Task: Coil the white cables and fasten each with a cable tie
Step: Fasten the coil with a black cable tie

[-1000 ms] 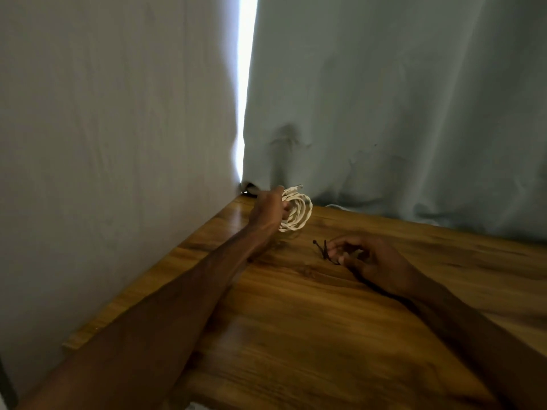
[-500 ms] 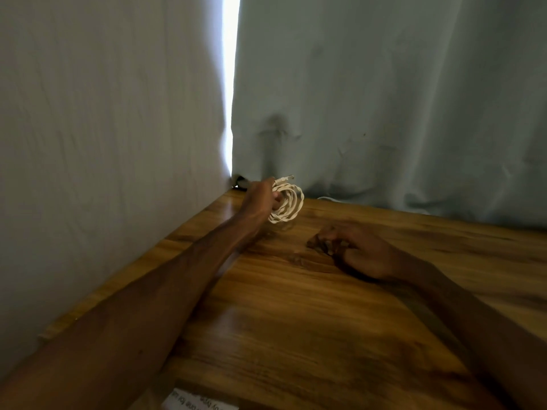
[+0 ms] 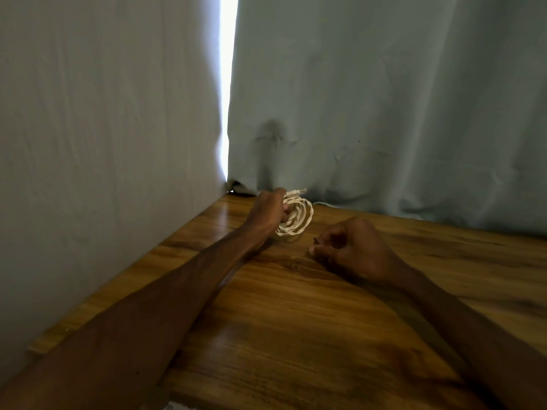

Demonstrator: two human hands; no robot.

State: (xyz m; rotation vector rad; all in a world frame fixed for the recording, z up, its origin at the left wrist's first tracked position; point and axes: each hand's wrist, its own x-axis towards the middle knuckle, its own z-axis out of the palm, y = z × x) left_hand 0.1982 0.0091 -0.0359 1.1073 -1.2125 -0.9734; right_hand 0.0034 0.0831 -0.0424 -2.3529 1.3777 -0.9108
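Gripping the coiled white cable (image 3: 296, 217) in your left hand (image 3: 268, 213), you've got it lifted up near the far corner of the wooden table (image 3: 296, 335), right in front of the grey curtain (image 3: 384, 99). Your fingers are wrapped through the loops on the left side of the coil, so that hand is clamped tight on the bundle. The coil stands more or less on edge, its bottom close to or just touching the tabletop — hard to say which from this angle. One plug end (image 3: 297, 192) pokes out of the top of your fist, pointing right toward the curtain.

Your right hand (image 3: 352, 250) sits just to the right of the coil, low over the table, fingers curled in with thumb and fingertips pinched together. There's a small dark tip (image 3: 315, 240) sticking out of that pinch on the left side — looks like the cable tie, but it's tiny and mostly hidden, so you can't see much of it. The two hands are near each other but not touching, with a strip of bare wood between the coil and your right knuckles.

Both forearms reach in from the bottom of the view. A bright slit of light (image 3: 228, 84) runs down between the two curtain panels, ending right behind the table's corner.
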